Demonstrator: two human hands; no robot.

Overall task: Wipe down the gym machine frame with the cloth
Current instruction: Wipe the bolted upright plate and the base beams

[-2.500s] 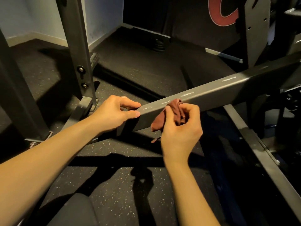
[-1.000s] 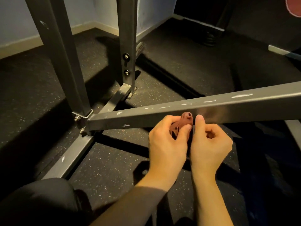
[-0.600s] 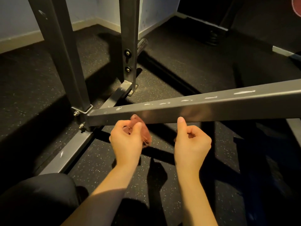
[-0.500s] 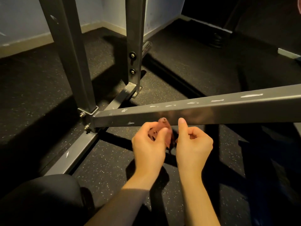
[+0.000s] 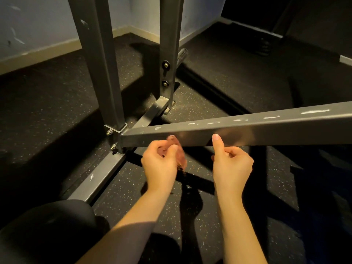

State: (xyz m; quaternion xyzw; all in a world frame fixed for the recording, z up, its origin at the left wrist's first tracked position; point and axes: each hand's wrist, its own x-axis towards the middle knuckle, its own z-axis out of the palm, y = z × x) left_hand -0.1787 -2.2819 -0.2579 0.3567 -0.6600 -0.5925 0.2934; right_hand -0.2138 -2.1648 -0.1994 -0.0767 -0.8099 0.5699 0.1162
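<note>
the cloth (image 5: 181, 158) has passed to the left hand (image 5: 160, 164), whose fingers pinch it bunched at the frame bar's (image 5: 266, 134) near face towards its left end, while the right hand (image 5: 231, 164) curls empty, thumb on the bar, so wiping likely carries on leftward.

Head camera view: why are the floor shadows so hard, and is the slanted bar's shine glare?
Head view: strong warm light casts hard-edged shadows on the floor; the slanted bar carries a soft sheen beside the right hand, not blown-out glare.
</note>
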